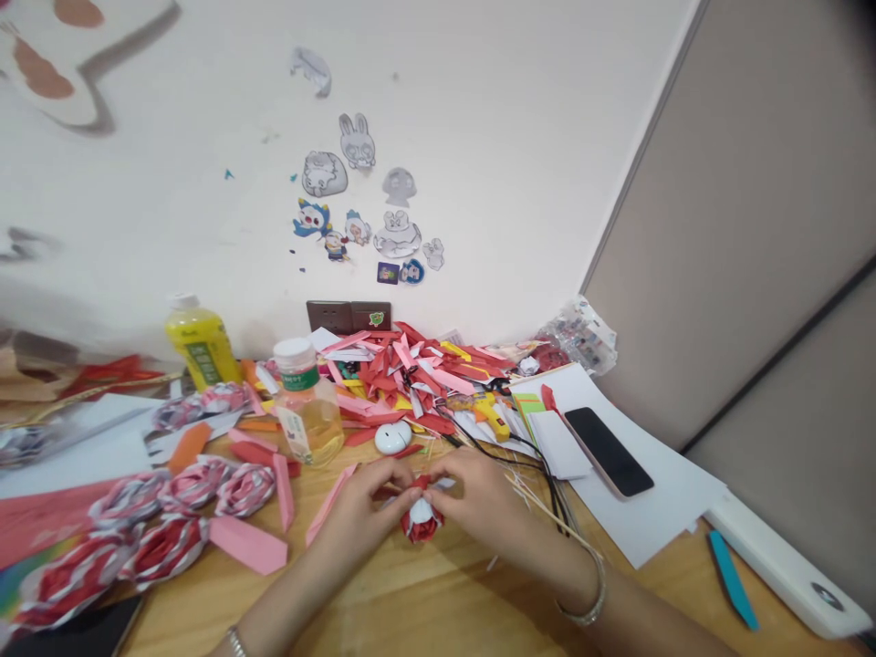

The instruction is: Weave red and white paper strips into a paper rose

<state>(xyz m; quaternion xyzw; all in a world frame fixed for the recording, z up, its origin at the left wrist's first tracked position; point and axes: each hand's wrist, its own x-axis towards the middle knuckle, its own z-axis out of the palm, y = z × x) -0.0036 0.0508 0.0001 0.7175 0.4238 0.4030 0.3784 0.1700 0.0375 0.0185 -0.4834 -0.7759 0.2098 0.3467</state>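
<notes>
Both hands meet over the wooden table around a small red and white paper flower [422, 527]. My left hand [379, 497] pinches its upper left side between thumb and fingers. From the other side, my right hand [472, 497] grips the top with thumb and forefinger. The flower's red petals point down toward me, with white paper above them. Just beyond my fingers sits a white earbud case [393, 438]. Pink folded paper strips [247, 544] lie left of my left hand, near several red-white and pink-white twisted paper rosettes [166, 549].
A heap of red and pink paper strips [390, 374] lies against the wall. Left of it stand a drink bottle [301, 411] and a yellow bottle [200, 342]. A yellow glue gun [494, 415], black cable, phone [609, 452], white paper [633, 527] and blue strip [732, 579] are rightward.
</notes>
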